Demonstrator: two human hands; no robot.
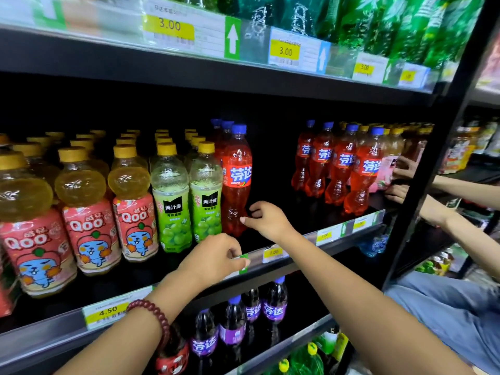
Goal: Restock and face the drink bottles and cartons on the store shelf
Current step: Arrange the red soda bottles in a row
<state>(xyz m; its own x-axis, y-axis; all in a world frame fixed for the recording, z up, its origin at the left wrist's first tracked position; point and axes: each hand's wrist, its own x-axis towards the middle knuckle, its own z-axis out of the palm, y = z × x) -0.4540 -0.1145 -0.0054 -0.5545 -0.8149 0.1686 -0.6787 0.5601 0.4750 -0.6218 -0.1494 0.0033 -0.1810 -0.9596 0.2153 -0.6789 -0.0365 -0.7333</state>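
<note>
A red soda bottle (pixel 236 180) with a blue cap stands upright at the front of the middle shelf (pixel 295 247), with two more behind it. My right hand (pixel 266 219) is just right of its base, fingers loosely curled, one fingertip touching the lower part without wrapping it. My left hand (pixel 216 257) is lower, fingers curled in against the shelf's price rail by a green tag (pixel 243 262); it holds no bottle. A dark gap (pixel 273 169) separates this bottle from a row of red soda bottles (pixel 343 163) further right.
Left of the red bottle stand green grape drink bottles (pixel 186 196) and yellow-capped Qoo bottles (pixel 89 209). Purple soda bottles (pixel 238 326) fill the shelf below, green bottles (pixel 405 28) the shelf above. Another person's hands (pixel 403 169) reach into the right end by a black upright post (pixel 433 163).
</note>
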